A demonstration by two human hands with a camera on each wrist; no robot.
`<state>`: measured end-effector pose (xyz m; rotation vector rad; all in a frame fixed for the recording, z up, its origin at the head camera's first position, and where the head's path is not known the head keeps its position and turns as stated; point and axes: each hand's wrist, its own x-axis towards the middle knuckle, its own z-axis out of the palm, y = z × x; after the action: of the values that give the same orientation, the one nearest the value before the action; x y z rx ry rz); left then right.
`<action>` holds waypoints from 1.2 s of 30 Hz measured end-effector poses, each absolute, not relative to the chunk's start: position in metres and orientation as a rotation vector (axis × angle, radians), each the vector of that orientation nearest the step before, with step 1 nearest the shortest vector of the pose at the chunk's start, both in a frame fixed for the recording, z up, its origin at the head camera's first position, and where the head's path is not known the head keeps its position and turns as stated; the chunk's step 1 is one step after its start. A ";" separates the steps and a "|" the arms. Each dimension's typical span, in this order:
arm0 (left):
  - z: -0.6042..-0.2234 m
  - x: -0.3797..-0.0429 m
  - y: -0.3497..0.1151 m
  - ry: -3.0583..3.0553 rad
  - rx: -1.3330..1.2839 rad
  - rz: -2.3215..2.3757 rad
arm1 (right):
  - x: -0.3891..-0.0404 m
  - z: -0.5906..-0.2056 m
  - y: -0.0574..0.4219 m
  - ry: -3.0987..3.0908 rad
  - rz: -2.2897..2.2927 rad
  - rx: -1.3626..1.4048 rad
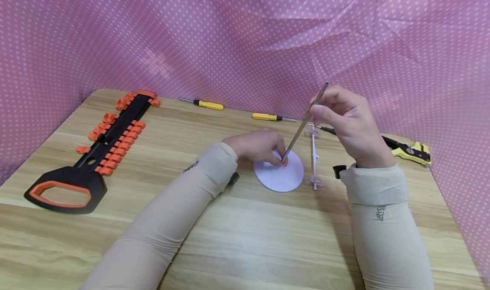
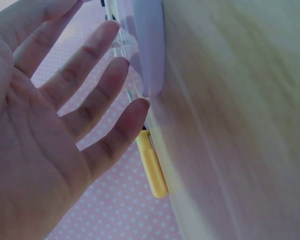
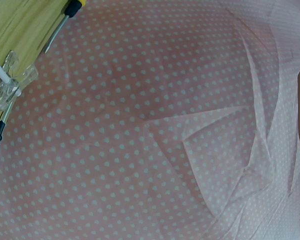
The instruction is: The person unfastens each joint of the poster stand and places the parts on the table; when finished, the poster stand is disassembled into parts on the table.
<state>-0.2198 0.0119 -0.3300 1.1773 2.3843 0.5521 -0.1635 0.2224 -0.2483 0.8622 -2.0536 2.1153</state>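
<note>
On the white disc (image 1: 279,175): left hand (image 1: 258,145) fingers flat, steadying it; right hand (image 1: 346,120) pinches thin rod (image 1: 304,124). Keep tip planted, press lightly.

Bystander tools on the wooden table (image 1: 245,239).
I log an orange-black socket rail (image 1: 99,154) at left, two yellow screwdrivers (image 1: 208,105) upper centre, wire strippers (image 1: 407,149) at right.

We see a pale wood-grain table (image 1: 245,239) with rounded far corners. Behind and around it hangs a creased pink cloth (image 1: 245,35) with small white dots, closing in on both sides. Light is even and soft, with faint shadows on the tabletop.
</note>
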 end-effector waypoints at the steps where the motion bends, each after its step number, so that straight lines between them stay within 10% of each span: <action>1: -0.330 -0.220 0.012 2.385 1.177 0.551 | -0.164 -0.249 0.223 -2.056 2.110 0.858; 36: -0.330 -0.219 0.013 2.384 1.129 0.573 | -0.160 -0.245 0.220 -2.099 2.061 0.904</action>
<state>-0.2193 0.0126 -0.3304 1.1288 2.3841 0.5726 -0.1601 0.2195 -0.2453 0.9038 -2.0991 2.0614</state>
